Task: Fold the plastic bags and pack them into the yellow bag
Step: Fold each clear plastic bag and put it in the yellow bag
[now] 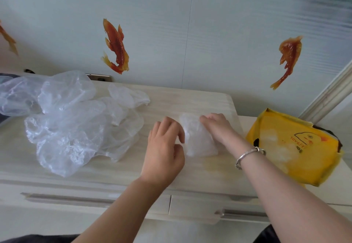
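1. A small folded plastic bag (200, 139) lay flat on the pale wooden cabinet top (190, 99), and both of the person's hands were at it.
2. The left hand (164, 147) sat at the left edge of the folded bag, fingers curled, with thumb and fingertips at that edge; whether it truly pinched the plastic or only touched it, I could not tell.
3. The right hand (217, 126) lay over the folded bag's far right corner, fingers bent down onto the plastic and pressing it to the cabinet top. A silver bracelet (247, 156) circled that wrist.
4. So the folded bag lay between the two hands, its near end bare and free of both.
5. Left of the folded bag, well apart from it, a loose heap of clear crumpled bags (72, 120) spread over the cabinet top, reaching toward the wall.
6. Right of the folded bag, beyond the right forearm, stood the yellow bag (297, 151), lying on its side on a lower white surface beside the cabinet, with a duck drawing and some print on its face.
7. On the wall behind the cabinet were orange fish stickers (116, 46).
8. Below the cabinet top, two drawer fronts showed long handles (242, 213).
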`<state>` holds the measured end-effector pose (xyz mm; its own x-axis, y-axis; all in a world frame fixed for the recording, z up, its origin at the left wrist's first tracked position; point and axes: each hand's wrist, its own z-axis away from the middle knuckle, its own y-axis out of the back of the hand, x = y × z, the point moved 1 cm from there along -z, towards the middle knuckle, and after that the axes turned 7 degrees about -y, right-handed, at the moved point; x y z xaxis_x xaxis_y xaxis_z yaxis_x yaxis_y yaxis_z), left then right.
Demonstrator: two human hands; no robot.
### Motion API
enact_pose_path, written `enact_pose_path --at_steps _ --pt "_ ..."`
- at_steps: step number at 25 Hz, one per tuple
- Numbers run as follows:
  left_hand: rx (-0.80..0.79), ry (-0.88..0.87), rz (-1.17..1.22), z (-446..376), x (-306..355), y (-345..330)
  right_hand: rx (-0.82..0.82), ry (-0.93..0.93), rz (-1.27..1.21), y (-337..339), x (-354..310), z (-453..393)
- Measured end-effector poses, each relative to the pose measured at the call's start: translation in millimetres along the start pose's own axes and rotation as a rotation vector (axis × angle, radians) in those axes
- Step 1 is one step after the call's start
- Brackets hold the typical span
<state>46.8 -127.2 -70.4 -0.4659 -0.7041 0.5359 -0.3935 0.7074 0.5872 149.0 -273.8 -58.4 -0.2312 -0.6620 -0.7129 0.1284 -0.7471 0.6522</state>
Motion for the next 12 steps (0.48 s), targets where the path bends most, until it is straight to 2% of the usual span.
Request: enact_pose_path --at_steps 3,6,12 --pt "-0.145 -0.154 -0.071 6.6 -1.8 -2.5 -0.072 -0.051 0.021 -2.3 1.7 -6.1" --pt "-0.184 -0.02 -0.088 8.8 -13.1 -8.5 -0.079 -0.046 0.067 -4.7 5.1 -14.4" --pt "-0.244 0.245 -0.011 -0.4 -23.1 -16.2 -0.134 0.012 -0.173 -3.9 -2.0 -5.0"
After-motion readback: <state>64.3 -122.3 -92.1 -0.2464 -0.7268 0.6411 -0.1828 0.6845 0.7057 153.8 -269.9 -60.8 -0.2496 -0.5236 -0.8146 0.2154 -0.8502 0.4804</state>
